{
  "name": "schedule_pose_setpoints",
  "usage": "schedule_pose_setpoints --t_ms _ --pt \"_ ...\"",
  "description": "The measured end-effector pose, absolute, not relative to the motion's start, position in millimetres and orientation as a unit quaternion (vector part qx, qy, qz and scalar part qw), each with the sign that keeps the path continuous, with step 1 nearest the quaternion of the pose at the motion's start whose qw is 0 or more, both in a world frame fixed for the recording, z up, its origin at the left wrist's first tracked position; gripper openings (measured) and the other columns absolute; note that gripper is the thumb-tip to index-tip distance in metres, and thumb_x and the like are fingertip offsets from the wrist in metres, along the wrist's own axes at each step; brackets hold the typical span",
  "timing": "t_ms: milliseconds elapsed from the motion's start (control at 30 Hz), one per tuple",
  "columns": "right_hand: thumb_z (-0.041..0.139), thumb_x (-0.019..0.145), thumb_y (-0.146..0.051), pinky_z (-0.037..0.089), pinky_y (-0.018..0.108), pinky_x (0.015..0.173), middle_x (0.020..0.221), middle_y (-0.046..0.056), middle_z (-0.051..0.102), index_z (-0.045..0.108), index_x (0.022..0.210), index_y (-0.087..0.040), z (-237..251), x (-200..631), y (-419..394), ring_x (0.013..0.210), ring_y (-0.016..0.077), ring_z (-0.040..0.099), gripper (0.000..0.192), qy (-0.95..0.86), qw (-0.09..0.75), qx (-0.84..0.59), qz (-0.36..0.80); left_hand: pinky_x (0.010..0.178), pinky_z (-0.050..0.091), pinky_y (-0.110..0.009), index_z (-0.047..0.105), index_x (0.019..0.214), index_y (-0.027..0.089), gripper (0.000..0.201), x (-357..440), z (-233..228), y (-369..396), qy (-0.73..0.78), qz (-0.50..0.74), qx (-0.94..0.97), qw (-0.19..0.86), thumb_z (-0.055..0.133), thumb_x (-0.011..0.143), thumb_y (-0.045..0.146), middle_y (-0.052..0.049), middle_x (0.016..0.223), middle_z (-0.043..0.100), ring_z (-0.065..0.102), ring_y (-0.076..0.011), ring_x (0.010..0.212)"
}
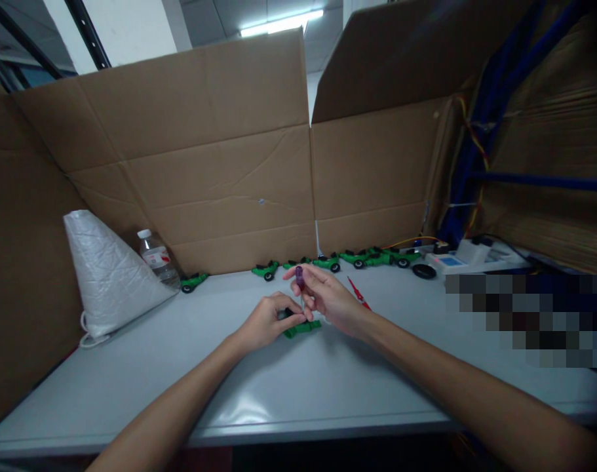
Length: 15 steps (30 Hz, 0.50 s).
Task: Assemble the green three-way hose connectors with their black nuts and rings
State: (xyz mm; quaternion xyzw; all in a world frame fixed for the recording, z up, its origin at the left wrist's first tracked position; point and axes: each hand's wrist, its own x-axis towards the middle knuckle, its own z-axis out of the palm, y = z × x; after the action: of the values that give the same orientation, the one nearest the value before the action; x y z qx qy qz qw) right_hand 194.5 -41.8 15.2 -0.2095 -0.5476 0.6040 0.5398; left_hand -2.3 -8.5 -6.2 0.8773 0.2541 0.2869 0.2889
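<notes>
Cardboard walls box in your station on three sides, flattened cartons creased and taped. Grey worktop runs below them, glossy, catching the ceiling light.

White woven bag stands at far left, with a clear water bottle just behind it. Blue cables and a white device sit at far right. A row of finished green toy cars lines the back edge against the cardboard; one more sits apart near the bottle. A loose black wheel lies by the device.

Your left hand rests on the worktop, fingers closed down on a green toy car body at centre. The car lies flat, long axis roughly left to right, its right end poking out from under your fingers. Bright green plastic; a dark bit shows at your fingertips, maybe a wheel, can't tell.

Your right hand hovers just above and right of the car, fingers pinched round a small screwdriver with a purple handle. Handle is up, shaft pointing down toward the car; the tip is hidden between your hands. The car lies just below and left of it.

A red-handled tool lies on the worktop just beyond your right wrist.
</notes>
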Motion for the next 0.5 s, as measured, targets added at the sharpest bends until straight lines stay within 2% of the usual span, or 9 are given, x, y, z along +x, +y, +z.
schedule_pose_setpoints --t_ms 167,267,367,500 --pt "0.079 0.085 -0.059 0.047 0.02 0.043 0.096 0.001 0.069 0.061 0.102 -0.022 15.4 194.3 -41.7 0.051 0.0064 0.05 0.044 -0.567 0.543 -0.228 0.576 0.102 0.051 -0.036 0.081 0.096 0.018 0.029 -0.7 -3.8 -9.9 0.247 0.289 0.876 0.297 0.068 0.098 0.044 -0.008 0.1 0.08 0.072 -0.0209 0.098" --pt "0.086 0.078 -0.056 0.042 0.018 0.039 0.088 -0.001 0.07 0.053 0.1 -0.024 16.5 193.9 -41.3 0.046 0.0063 0.05 0.051 -0.564 0.545 -0.24 0.572 0.102 0.052 -0.036 0.082 0.096 0.019 0.029 -1.2 -4.3 -9.3 0.251 0.286 0.878 0.291 0.068 0.098 0.044 -0.009 0.1 0.08 0.072 -0.0219 0.1" --pt "0.081 0.083 -0.06 0.045 0.019 0.041 0.081 -0.004 0.066 0.054 0.1 -0.024 17.4 193.1 -41.8 0.046 0.0068 0.049 0.048 -0.559 0.545 -0.228 0.581 0.1 0.052 -0.036 0.082 0.095 0.019 0.03 -1.7 -4.8 -8.6 0.256 0.291 0.879 0.278 0.07 0.097 0.046 -0.009 0.098 0.08 0.071 -0.0226 0.1" --pt "0.067 0.093 -0.065 0.052 0.021 0.045 0.086 -0.001 0.061 0.064 0.104 -0.023 15.7 193.1 -41.7 0.052 0.0073 0.048 0.044 -0.564 0.545 -0.204 0.586 0.097 0.053 -0.034 0.082 0.095 0.019 0.03 -1.4 -4.7 -8.5 0.255 0.291 0.879 0.278 0.069 0.097 0.046 -0.009 0.099 0.08 0.071 -0.0219 0.099"
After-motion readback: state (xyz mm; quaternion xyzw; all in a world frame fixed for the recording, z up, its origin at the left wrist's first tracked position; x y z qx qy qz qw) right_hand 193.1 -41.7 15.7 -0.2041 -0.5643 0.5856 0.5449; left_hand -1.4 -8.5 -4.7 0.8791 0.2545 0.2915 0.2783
